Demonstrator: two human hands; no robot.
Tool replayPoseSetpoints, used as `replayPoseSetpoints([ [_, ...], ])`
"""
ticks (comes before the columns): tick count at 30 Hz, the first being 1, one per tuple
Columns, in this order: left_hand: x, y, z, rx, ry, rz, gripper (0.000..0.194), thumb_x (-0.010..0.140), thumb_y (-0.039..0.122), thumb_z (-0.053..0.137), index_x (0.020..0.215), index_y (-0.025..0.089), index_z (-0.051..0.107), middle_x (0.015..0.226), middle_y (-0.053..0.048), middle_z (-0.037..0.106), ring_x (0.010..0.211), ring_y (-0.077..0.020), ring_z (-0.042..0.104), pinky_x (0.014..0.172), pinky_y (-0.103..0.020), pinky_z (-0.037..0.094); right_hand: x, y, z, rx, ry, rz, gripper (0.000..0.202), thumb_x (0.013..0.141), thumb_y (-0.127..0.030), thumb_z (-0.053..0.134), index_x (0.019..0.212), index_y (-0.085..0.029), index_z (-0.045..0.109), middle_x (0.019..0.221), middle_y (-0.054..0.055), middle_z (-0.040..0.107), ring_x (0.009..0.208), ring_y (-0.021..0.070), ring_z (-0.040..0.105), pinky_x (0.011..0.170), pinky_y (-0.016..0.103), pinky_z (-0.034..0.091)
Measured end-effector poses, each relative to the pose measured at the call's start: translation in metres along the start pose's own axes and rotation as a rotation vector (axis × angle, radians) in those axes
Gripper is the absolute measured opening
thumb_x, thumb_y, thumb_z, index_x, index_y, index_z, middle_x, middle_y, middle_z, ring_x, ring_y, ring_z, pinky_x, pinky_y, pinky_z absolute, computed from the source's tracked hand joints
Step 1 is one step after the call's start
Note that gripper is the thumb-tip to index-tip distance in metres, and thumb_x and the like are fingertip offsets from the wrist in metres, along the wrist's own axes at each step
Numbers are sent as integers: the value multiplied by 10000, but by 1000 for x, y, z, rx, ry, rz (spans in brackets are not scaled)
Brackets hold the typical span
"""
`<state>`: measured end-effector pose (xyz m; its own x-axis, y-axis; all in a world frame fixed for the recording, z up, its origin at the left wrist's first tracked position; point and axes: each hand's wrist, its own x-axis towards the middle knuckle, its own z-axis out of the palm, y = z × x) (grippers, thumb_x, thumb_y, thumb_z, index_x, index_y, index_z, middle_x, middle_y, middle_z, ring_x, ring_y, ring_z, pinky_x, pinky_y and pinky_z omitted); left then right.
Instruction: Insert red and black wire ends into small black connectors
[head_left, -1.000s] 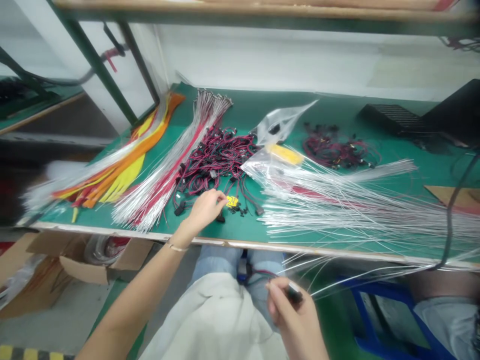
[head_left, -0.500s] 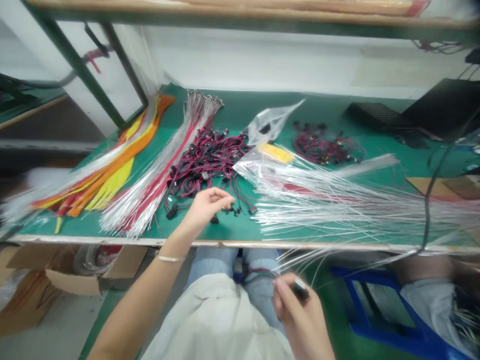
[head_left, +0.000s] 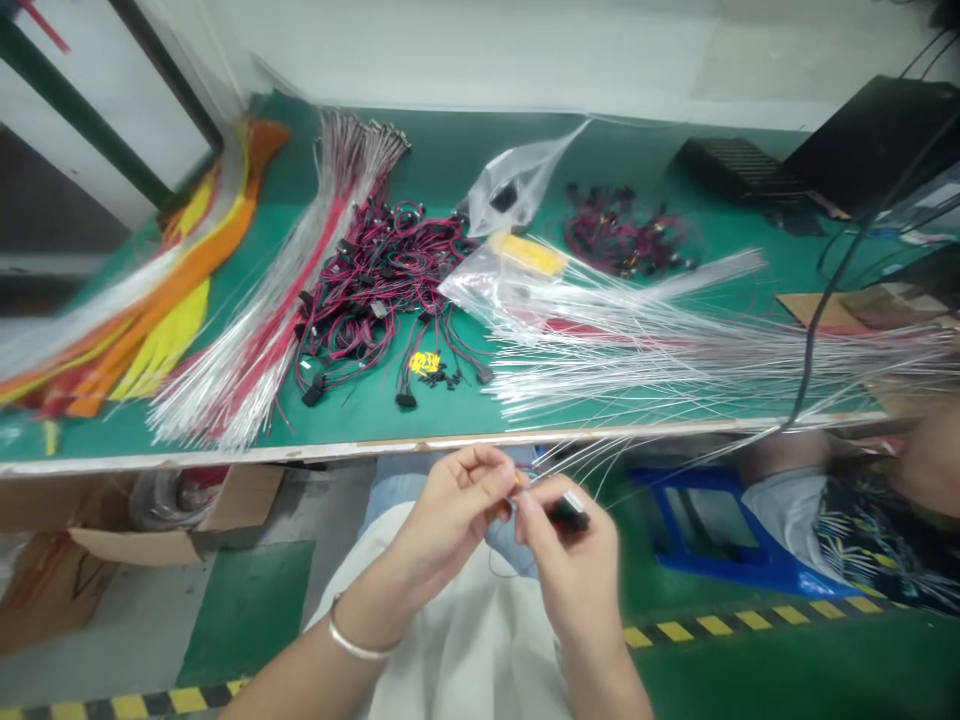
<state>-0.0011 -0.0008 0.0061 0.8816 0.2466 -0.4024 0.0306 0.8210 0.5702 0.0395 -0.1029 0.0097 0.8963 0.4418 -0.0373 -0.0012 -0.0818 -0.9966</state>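
Note:
My left hand [head_left: 461, 505], with a bracelet at the wrist, is closed in a pinch on a small yellow piece [head_left: 517, 481] in front of the bench edge. Against its fingertips, my right hand [head_left: 574, 550] grips a wire harness whose black connector [head_left: 571, 511] pokes out above the fingers. Part of a thin wire hangs below the hands. Whether the yellow piece touches the harness is hidden by the fingers. On the bench beyond lie a little heap of yellow pieces [head_left: 425, 362] and several small black pieces [head_left: 445, 378].
Red-and-black wire harnesses [head_left: 394, 260] are heaped mid-bench, beside a bundle of white and red wires [head_left: 255, 330]. Loose white wires [head_left: 637, 365] overhang the front edge at right. A plastic bag [head_left: 517, 180] lies behind. Another person's arm [head_left: 930, 460] is at far right.
My left hand has come back from the bench to my right hand, now pinching a yellow piece. My right hand has risen slightly. The view has tilted downward.

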Motion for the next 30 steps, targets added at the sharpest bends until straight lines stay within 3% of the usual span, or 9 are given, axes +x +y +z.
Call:
replayPoseSetpoints([
  [5,0,1,-3,190,43,109,223,646,260,761,720,123,602,657,-5,645,563,-60,545,536,-159,418,2,6,-4,70,-84,-10,274,805,-255,555,562,-153,478,502,-30,466,480,70,413,462,174,335],
  [9,2,3,-6,339,76,179,168,650,221,753,722,123,637,658,-10,653,590,-70,559,557,-163,432,3,7,-5,17,-66,-52,259,801,-236,559,565,-151,493,514,-27,461,496,72,412,464,172,339],
  [15,1,1,-4,250,75,130,211,673,266,737,746,118,605,648,-10,644,543,-60,526,505,-161,401,1,3,0,-17,-31,-144,191,802,-173,548,614,-156,517,569,-28,512,534,68,479,512,161,386],
  [21,0,-2,-3,241,112,116,233,664,274,742,761,119,598,662,-14,644,565,-64,525,518,-165,386,-1,-2,3,-43,26,-82,205,800,-205,547,606,-156,504,560,-26,491,526,73,454,501,171,381],
  [30,2,0,-7,271,110,106,227,654,283,750,775,132,631,659,-7,642,559,-52,513,521,-149,371,4,7,-5,-87,-69,-155,169,803,-183,546,637,-154,536,570,-27,509,510,66,460,474,157,371],
])
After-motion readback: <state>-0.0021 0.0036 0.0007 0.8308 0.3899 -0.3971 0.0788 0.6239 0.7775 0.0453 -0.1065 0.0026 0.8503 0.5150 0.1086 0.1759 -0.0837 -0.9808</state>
